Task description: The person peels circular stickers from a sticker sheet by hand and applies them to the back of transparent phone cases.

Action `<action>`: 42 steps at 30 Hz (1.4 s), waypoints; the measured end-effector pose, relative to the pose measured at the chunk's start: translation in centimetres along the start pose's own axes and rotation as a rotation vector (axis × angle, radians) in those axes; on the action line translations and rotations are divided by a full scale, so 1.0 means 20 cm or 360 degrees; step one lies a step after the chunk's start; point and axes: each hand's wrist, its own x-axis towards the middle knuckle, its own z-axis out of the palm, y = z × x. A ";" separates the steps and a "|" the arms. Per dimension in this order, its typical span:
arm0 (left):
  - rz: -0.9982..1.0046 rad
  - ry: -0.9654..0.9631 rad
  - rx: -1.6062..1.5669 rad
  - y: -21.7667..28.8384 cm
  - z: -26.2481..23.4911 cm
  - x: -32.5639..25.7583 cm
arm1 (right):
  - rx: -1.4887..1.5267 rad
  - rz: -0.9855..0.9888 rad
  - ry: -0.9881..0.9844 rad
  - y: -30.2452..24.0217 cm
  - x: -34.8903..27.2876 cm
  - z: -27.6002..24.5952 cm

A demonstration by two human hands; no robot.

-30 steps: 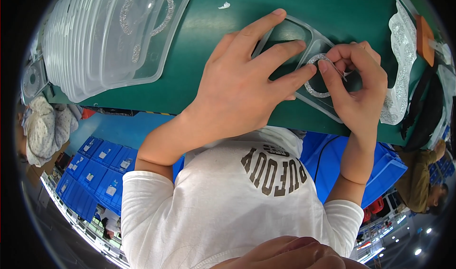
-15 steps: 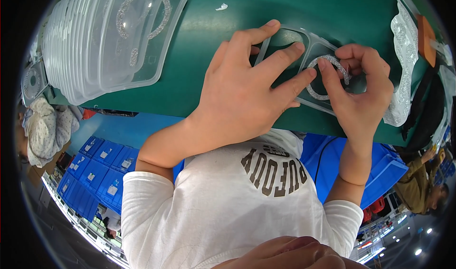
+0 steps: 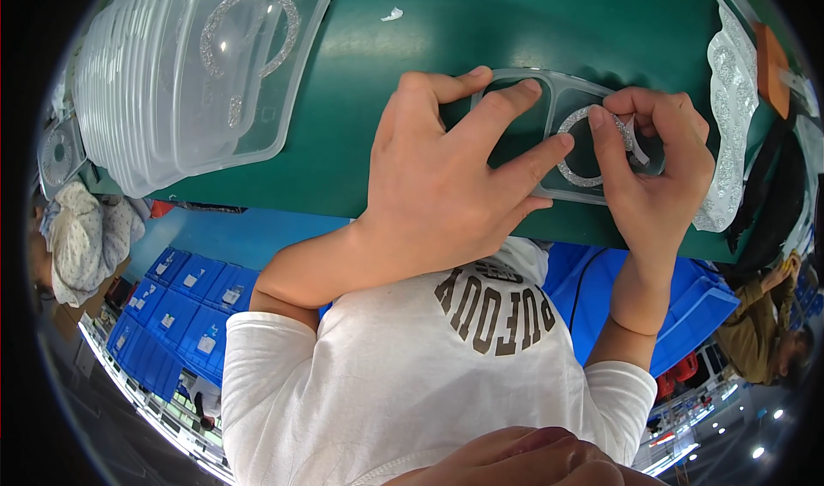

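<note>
I'm resting my spread left hand point(image 3: 446, 173) on the clear tray point(image 3: 562, 92), likely steadying it, while my right hand point(image 3: 659, 155) is pinching the glittery ring point(image 3: 573, 176) lying between both hands' fingertips, probably for fine control.

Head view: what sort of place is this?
Probably a factory workshop with hand-assembly benches: a green worktable, a stack of clear plastic pieces, and blue storage bins piled beyond it point that way.
</note>
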 end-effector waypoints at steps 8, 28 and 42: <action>0.0035 -0.0085 -0.0036 -0.01 -0.02 0.00 | -0.0157 0.0042 0.0044 -0.01 -0.03 -0.01; 0.0002 -0.0073 -0.0025 0.05 0.01 -0.06 | 0.0036 0.0015 -0.0009 0.00 -0.06 -0.02; -0.0013 -0.0091 -0.0020 0.06 0.01 -0.06 | 0.0102 0.0104 0.0033 0.02 -0.08 -0.03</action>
